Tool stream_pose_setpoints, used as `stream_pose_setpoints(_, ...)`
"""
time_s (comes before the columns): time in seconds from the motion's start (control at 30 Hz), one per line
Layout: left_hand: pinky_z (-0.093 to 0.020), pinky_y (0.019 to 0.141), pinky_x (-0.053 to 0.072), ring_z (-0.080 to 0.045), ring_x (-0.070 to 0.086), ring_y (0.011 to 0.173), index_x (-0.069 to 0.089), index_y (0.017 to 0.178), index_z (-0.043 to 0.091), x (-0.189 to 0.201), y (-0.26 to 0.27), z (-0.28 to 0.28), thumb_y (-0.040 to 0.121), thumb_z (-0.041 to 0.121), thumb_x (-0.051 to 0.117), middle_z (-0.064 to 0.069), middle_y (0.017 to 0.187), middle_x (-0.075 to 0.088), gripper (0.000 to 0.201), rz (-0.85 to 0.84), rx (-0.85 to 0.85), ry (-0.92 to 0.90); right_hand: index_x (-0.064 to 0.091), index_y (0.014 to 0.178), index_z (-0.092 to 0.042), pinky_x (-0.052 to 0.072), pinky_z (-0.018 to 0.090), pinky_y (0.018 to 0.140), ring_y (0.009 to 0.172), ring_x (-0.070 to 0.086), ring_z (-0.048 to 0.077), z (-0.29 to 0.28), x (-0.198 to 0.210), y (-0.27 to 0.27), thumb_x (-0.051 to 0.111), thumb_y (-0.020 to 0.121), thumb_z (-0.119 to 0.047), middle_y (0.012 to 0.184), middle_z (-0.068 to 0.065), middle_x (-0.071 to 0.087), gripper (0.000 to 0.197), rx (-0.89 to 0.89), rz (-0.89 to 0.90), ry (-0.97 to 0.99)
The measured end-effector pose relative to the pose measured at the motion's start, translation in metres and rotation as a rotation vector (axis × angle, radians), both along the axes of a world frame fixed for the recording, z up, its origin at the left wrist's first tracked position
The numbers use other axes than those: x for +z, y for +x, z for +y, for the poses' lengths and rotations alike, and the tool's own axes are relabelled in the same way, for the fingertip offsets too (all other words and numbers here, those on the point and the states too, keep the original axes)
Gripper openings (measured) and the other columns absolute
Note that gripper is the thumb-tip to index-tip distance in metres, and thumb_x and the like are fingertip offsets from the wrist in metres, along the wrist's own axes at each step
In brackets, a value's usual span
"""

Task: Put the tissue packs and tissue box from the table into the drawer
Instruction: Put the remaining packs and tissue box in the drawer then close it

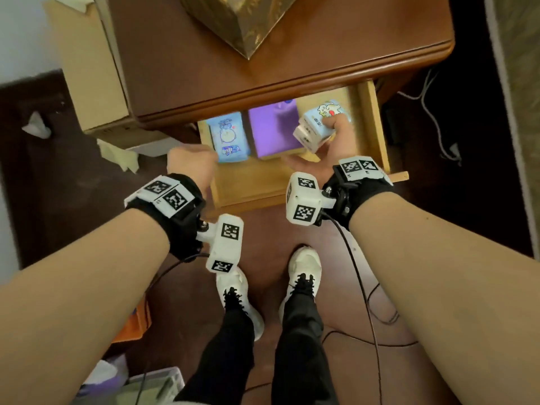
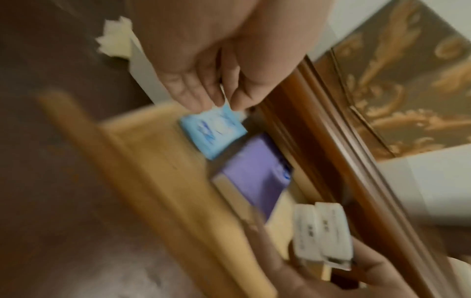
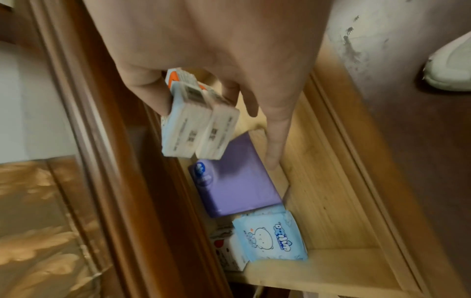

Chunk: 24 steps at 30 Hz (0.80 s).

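The light wooden drawer stands pulled out under the table top. A blue tissue pack lies flat at its left, a purple pack in the middle, and a white pack with red print in the far-left corner. My right hand grips two small packs side by side above the drawer's right part, index finger stretched toward the purple pack. My left hand hovers by the blue pack with straight fingers; contact is unclear. A gold-patterned box stands on the table.
A cardboard box stands left of the table, with crumpled paper on the floor beside it. Cables trail on the floor at the right. My white shoes are close to the drawer front.
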<state>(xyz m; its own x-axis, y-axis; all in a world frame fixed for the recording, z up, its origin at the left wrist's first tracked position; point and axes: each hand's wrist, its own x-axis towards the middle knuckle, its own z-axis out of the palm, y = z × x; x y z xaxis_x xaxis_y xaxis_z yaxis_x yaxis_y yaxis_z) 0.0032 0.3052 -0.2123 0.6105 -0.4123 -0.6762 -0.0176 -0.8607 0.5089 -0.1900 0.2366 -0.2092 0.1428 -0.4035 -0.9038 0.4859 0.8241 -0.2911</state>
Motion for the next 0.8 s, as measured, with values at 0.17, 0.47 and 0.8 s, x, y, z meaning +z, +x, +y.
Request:
stream_pose_setpoints(0.17,-0.035,0.07,0.048,-0.027,0.056,0.071,0.063,0.082,0.004,-0.019,0.017,0.049,0.081,0.027,0.072,-0.01,0.075,0.059,0.025,0.026,-0.031,0.296,0.063,0.114,-0.006,0.057,0.054,0.094,0.093,0.061,0.035,-0.003,-0.023,0.018,0.059,0.088,-0.025,0.094,0.013,0.058,0.032,-0.059,0.044,-0.058)
stream_pose_setpoints(0.47,-0.04,0.069,0.057,-0.029,0.066,0.076,0.051,0.125,0.01,-0.048,0.016,0.069,0.103,0.012,0.044,-0.019,0.093,0.061,0.023,0.456,0.054,0.254,0.054,0.137,0.002,0.058,0.052,0.088,0.092,0.057,0.037,-0.012,-0.05,0.046,0.058,0.081,-0.024,0.107,0.018,0.056,0.063,-0.12,0.06,-0.134)
stream_pose_setpoints(0.8,-0.036,0.06,0.062,-0.027,0.064,0.071,0.051,0.133,0.001,-0.056,0.019,0.075,0.101,0.009,0.049,-0.018,0.091,0.06,0.033,0.442,0.058,0.171,0.059,0.132,0.002,0.056,0.051,0.093,0.09,0.057,0.035,-0.008,-0.062,0.047,0.056,0.083,-0.026,0.103,0.017,0.056,0.056,-0.144,0.042,-0.174)
